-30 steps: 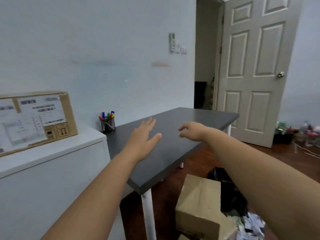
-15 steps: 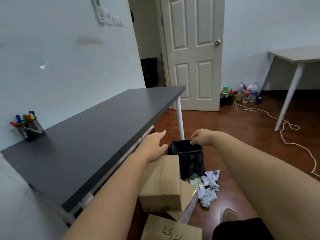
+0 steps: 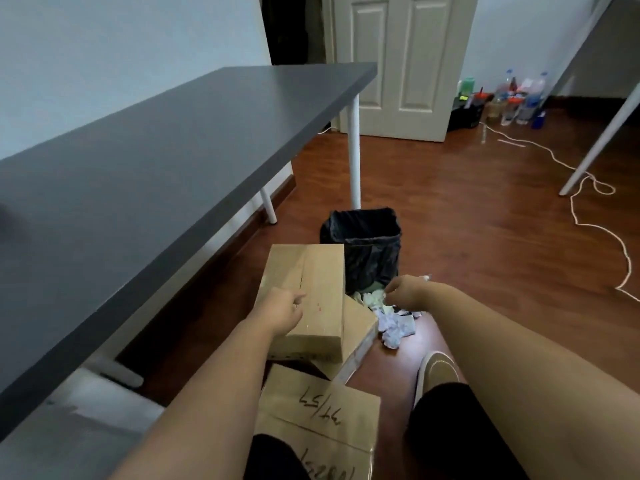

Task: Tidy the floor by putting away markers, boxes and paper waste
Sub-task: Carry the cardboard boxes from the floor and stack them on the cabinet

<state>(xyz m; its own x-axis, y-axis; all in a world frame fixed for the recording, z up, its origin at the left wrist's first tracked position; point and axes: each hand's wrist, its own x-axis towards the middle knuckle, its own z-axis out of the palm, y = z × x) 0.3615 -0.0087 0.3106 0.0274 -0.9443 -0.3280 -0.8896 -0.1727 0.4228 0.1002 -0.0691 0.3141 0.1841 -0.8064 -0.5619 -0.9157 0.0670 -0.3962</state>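
Both forearms reach forward and down over the wooden floor (image 3: pixel 485 237) beside the grey desk (image 3: pixel 166 161). Left hand (image 3: pixel 282 308) sits over the near left corner of the upper cardboard box (image 3: pixel 311 292); fingers loosely curled, forefinger pointing forward, grip holding nothing; whether it touches the box top cannot be told. Right hand (image 3: pixel 407 292) hangs above the crumpled paper (image 3: pixel 394 325), fingers curled downward; a small pale scrap shows at the far edge of the hand, but whether the grip is clamped on anything cannot be told. Upper cardboard box rests tilted on a second box (image 3: pixel 360 341) that lies on the floor beneath it. A third box with handwritten marks (image 3: pixel 318 420) lies nearest the camera, between the two forearms. Crumpled paper lies in a loose heap on the floor, just right of the stacked boxes and against the foot of the black bin (image 3: pixel 367 247). The bin, lined with a black bag, stands upright next to a white desk leg (image 3: pixel 354 150), touching the far right corner of the upper box. A shoe (image 3: pixel 436 370) shows on the floor below the right forearm. A white cord (image 3: pixel 588 209) trails across the floor at right. Closed door (image 3: pixel 401 64) and a cluster of bottles (image 3: pixel 516 98) stand at the back.
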